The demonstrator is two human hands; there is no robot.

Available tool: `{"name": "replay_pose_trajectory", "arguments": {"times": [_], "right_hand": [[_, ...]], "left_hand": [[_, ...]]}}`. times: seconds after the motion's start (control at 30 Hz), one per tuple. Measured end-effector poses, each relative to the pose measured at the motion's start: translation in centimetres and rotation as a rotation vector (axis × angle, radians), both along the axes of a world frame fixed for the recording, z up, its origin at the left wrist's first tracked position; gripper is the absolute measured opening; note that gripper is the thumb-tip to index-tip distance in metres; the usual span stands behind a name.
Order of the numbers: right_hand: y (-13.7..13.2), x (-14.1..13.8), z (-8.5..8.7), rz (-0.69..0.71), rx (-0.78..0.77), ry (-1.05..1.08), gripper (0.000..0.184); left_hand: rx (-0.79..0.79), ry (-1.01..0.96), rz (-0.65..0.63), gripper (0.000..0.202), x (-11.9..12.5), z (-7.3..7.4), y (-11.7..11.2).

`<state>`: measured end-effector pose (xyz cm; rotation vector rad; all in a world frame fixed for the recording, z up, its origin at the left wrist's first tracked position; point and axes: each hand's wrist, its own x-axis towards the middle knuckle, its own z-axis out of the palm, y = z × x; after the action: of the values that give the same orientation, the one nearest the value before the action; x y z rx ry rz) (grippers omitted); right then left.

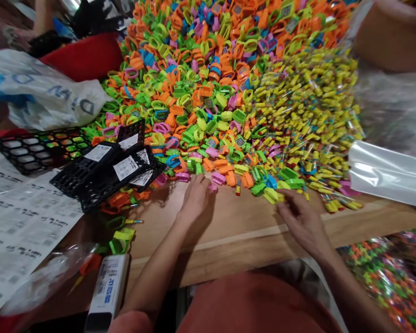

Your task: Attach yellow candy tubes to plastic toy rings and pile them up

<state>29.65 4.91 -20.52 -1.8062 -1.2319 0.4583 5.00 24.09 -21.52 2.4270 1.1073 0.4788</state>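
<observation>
My left hand (196, 196) rests at the near edge of a big heap of toy watches (197, 125) in orange, green, pink, yellow and blue plastic. Its fingers reach forward, slightly bent, among pink and green pieces, and no held thing shows. To the right, my right hand (303, 222) lies low over the wooden table (235, 222), thumb and fingers apart. Its fingertips touch or almost touch a yellow toy watch (272, 195). Between the hands, a small yellow stick with a red end (238, 188) lies beside an orange toy watch (231, 179).
Small wrapped yellow sticks (308, 106) are piled at the right, by a clear plastic sheet (388, 173). Black mesh pieces with white labels (107, 171) lie left, near a printed label sheet (24, 231) and a white box-shaped object (107, 286). A red container (85, 58) stands behind.
</observation>
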Motion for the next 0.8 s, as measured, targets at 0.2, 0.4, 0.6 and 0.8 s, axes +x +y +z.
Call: {"name": "replay_pose_trajectory", "arguments": {"times": [0.2, 0.4, 0.6, 0.8], "right_hand": [[4.3, -5.1, -1.3, 0.367, -0.013, 0.269, 0.033], [5.3, -6.8, -1.2, 0.479, -0.187, 0.623, 0.042], [4.4, -6.6, -0.7, 0.462, -0.252, 0.822, 0.052], [3.8, -6.3, -0.2, 0.405, -0.301, 1.032, 0.051]], "left_hand": [[-0.645, -0.685, 0.364, 0.02, 0.1, 0.2, -4.9], [-1.005, -1.267, 0.53, 0.051, 1.7, 0.6, -9.3], [-1.015, -1.287, 0.545, 0.046, 2.7, 0.7, -11.0], [-0.955, -1.243, 0.524, 0.046, 3.1, 0.9, -11.1]]}}
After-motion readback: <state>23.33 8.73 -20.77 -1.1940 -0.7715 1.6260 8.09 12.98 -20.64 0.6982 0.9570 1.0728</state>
